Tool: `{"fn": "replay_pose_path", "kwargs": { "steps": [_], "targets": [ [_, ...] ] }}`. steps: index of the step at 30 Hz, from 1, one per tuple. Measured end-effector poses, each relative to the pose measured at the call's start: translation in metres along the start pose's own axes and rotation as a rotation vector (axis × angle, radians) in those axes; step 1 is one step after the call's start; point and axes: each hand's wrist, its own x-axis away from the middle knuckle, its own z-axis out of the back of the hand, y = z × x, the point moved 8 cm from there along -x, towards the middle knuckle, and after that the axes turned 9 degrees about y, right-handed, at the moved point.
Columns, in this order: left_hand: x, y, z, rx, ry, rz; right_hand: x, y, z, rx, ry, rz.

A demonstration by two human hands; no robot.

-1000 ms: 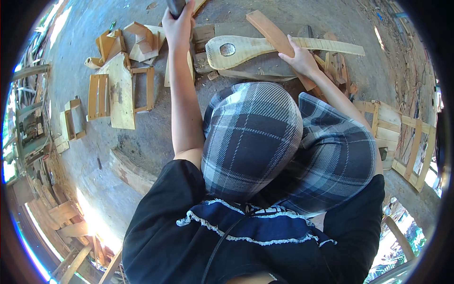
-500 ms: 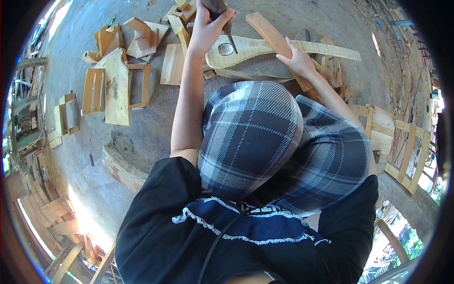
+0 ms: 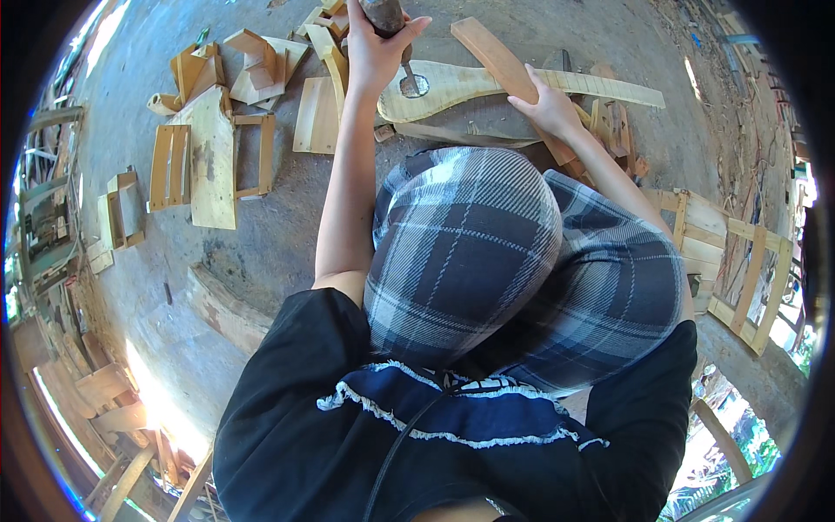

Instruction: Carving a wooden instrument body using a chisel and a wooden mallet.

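My left hand [image 3: 376, 54] is closed around the dark, thick handle of a chisel [image 3: 383, 16]. The chisel's metal blade reaches down to the hole [image 3: 419, 85] in a pale, lute-shaped wooden piece [image 3: 452, 87] on the ground. This piece has a broad rounded end on the left and a long narrow neck on the right. My right hand [image 3: 553, 109] grips a reddish-brown wooden bar [image 3: 491, 56], which slants across the neck. The fingers hide part of the bar. Whether the bar touches the neck, I cannot tell.
Wooden offcuts and small frames [image 3: 213, 165] lie on the concrete floor at left. More scraps [image 3: 613, 130] sit beyond my right forearm. A slatted wooden frame [image 3: 748, 278] is at far right. My knees in plaid cloth [image 3: 465, 252] rise close below the work.
My left hand has shifted slightly left, bringing the chisel's tip from right of the hole to the hole itself. My right hand and the bar stay nearly in place.
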Motion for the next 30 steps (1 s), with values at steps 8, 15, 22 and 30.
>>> {"fn": "replay_pose_path", "kwargs": {
  "steps": [8, 15, 22, 30],
  "targets": [
    [0.001, -0.019, -0.013, 0.177, -0.124, 0.207, 0.001, 0.001, 0.002, -0.001, -0.012, -0.008],
    [-0.009, -0.011, -0.001, -0.270, -0.080, -0.298, 0.003, -0.005, 0.002, 0.000, -0.038, -0.018],
    [-0.009, -0.005, 0.004, -0.202, -0.067, -0.066, 0.004, -0.002, 0.003, 0.002, -0.044, -0.029],
    [-0.016, -0.030, 0.017, -0.138, -0.056, 0.047, 0.002, -0.004, 0.006, -0.033, -0.026, -0.007]
  ]
}}
